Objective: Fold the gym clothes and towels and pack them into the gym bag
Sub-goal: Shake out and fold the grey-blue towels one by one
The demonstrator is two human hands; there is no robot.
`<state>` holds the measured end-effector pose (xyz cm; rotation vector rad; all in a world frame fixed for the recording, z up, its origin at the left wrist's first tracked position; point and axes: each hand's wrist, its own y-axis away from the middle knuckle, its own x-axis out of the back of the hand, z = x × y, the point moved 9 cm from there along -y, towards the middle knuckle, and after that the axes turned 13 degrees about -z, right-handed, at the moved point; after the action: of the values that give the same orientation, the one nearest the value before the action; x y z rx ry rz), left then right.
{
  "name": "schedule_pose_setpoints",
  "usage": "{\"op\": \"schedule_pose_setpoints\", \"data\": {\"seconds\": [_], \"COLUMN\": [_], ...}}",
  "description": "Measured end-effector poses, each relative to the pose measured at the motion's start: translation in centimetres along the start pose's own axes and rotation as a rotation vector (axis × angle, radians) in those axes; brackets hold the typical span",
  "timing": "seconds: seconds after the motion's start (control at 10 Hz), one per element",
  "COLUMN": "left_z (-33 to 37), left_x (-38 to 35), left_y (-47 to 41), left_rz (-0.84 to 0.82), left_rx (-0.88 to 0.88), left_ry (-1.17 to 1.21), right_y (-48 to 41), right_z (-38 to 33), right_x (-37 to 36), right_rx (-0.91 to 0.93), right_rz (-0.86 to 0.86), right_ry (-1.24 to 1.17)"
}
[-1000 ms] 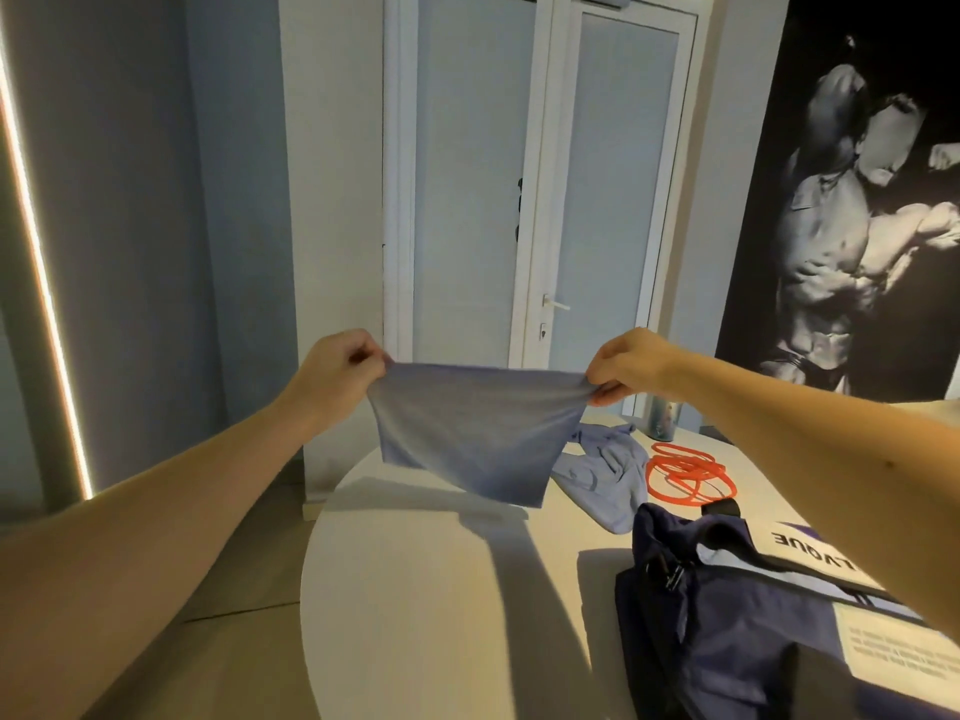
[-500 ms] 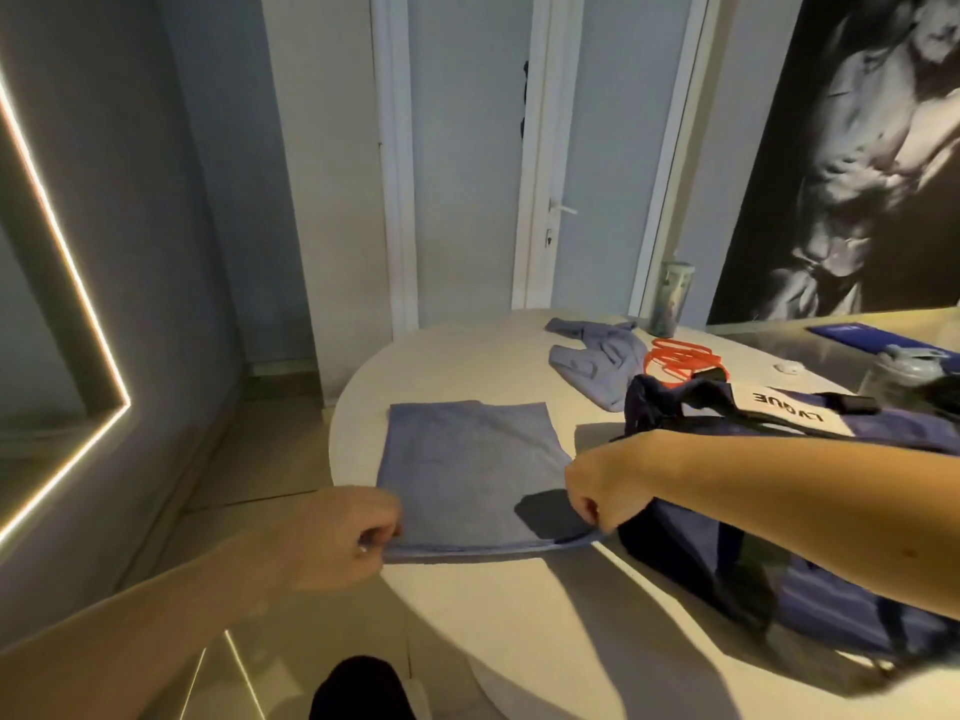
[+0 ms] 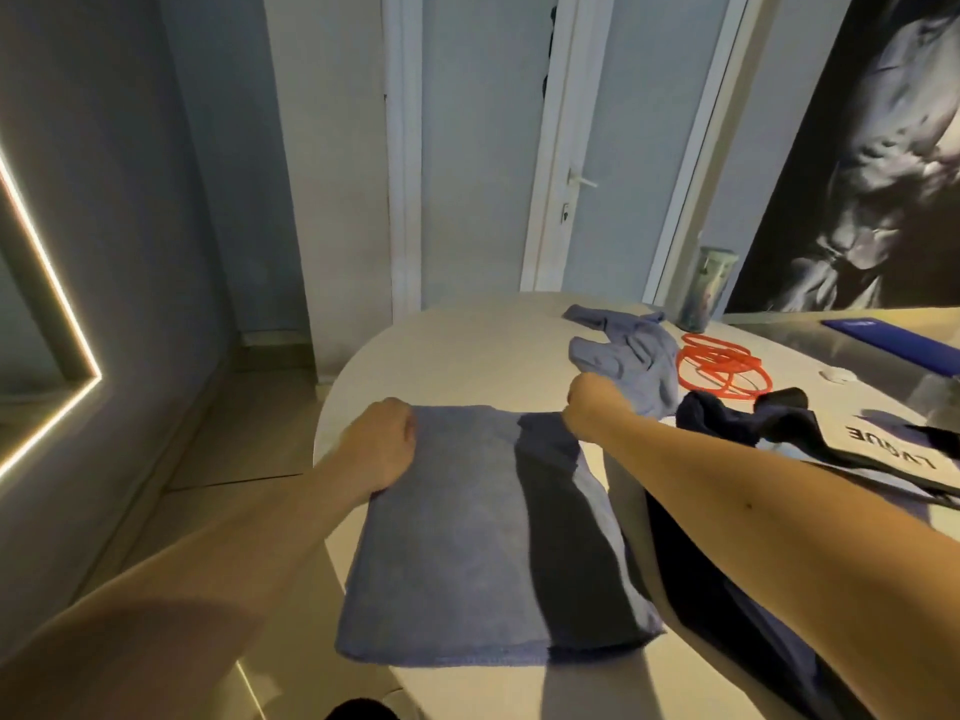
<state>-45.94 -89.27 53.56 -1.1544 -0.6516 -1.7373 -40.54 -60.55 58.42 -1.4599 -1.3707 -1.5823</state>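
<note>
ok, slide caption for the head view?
Left hand and right hand hold the blue towel at its far corners on the table, gym bag alongside.

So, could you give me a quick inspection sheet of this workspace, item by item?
Surface: white round table.
Job's things: blue towel lying flat; crumpled blue garment beyond it; navy bag at right.
Clutter: orange bands, tumbler behind them.
Hands: left hand and right hand each grip a far corner of the towel.
Cables: nothing seen.
Surroundings: white door, poster, light strip at left.
</note>
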Motion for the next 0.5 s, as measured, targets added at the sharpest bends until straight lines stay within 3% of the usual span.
{"op": "schedule_pose_setpoints", "data": {"seconds": [0.2,0.4,0.5], "left_z": [-0.8,-1.9,-1.2], "left_x": [-4.1,-5.8,-4.8], "left_y": [-3.8,-3.0,-3.0], "left_rz": [-0.207,-0.335,-0.314], "left_rx": [0.074,0.106,0.111], "left_ry": [-0.188,-0.29,-0.326], "right_y": [-6.8,-7.6,-6.3], "right_z": [2.2,4.0,1.4], "right_x": [-1.9,-1.5,-0.7], "right_rx": [-0.035,-0.132,-0.047], "right_rz": [0.026,0.083,0.195], "right_ry": [-0.228,-0.269,-0.158]}}
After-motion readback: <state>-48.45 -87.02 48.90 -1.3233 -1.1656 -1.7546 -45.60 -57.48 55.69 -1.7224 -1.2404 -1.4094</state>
